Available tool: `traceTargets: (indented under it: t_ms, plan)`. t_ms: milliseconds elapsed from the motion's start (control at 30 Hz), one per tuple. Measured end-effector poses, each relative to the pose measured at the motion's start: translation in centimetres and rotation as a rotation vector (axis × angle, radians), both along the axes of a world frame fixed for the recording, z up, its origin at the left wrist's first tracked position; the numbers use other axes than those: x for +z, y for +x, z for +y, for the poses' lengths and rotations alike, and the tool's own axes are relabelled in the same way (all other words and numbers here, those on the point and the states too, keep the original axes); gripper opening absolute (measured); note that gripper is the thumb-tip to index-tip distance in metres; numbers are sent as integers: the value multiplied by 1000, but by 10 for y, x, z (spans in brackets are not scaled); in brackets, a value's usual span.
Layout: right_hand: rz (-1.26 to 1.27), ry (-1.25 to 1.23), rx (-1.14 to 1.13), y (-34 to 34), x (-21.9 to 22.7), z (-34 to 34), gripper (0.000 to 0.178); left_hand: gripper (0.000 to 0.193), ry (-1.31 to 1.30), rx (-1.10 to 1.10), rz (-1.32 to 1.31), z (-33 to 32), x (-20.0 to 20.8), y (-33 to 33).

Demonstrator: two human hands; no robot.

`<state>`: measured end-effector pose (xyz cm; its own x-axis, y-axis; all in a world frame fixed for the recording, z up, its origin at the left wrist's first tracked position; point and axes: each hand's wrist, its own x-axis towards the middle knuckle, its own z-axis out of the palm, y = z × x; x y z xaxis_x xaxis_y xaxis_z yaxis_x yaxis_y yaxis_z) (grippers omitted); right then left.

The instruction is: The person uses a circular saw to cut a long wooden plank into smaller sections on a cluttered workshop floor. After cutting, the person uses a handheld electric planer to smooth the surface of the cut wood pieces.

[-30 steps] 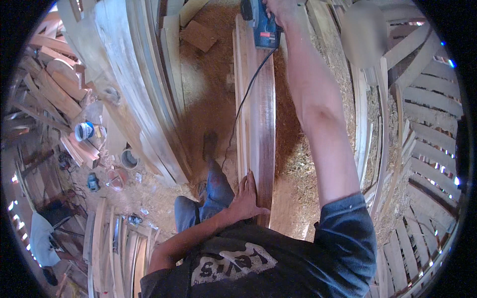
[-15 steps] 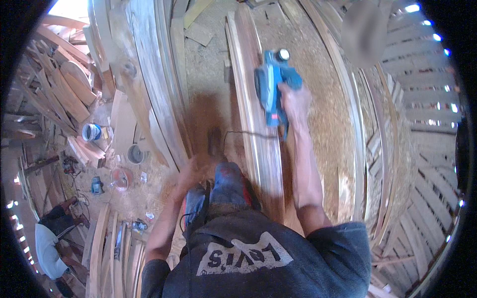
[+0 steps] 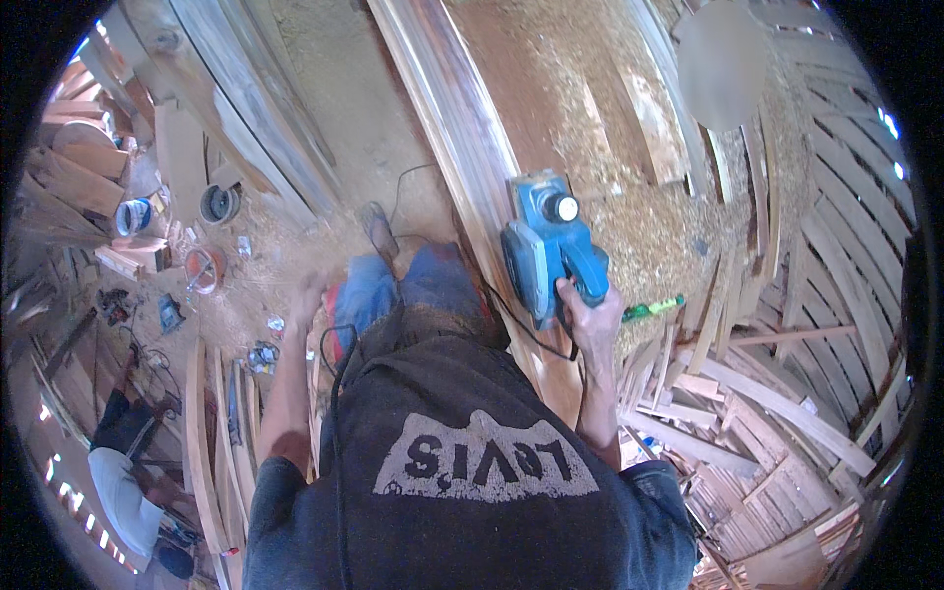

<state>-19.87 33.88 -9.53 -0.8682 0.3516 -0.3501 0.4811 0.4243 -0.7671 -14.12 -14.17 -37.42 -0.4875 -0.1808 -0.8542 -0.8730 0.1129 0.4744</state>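
My right hand (image 3: 592, 320) is wrapped round the rear handle of a blue electric planer (image 3: 539, 258). The planer sits over the near right part of a long wooden plank (image 3: 447, 93), which runs from the far side toward my right hip. A black cord (image 3: 511, 317) loops from the tool's back end across the plank. Beside my left thigh hangs my left hand (image 3: 311, 295), away from the plank. Its fingers are blurred, and nothing can be made out in them.
Wood shavings (image 3: 629, 231) cover the surface right of the plank, with a green bottle (image 3: 654, 308). Long boards (image 3: 246, 108) lie at far left. Buckets (image 3: 219, 204) and a blue power tool (image 3: 170, 313) stand on the left floor. Another person (image 3: 123, 501) is at lower left.
The planer and my right hand have come back toward me along the plank, and my right elbow is more bent. My left hand has drawn back slightly. The view has turned.
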Motion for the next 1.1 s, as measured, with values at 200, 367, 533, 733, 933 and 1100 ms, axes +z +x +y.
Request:
traceTargets:
  t_ms: [200,367,533,733,933,1100]
  plan:
    - [-201,-30,-60,122,43,47,24,96,-21,-19,487,148,70,-41]
    - [-138,71,68,209,21,83,33,131,122,-261,587,301,175,15]
    - [-197,247,199,250,3,97,48,154,170,-273,657,385,219,72]
    - [-112,215,286,233,1,88,38,150,181,-135,685,398,224,66]
    - [28,62,296,190,2,71,31,147,113,-115,622,385,208,33]
    - [29,40,296,145,3,52,27,146,35,-120,652,367,196,-9]
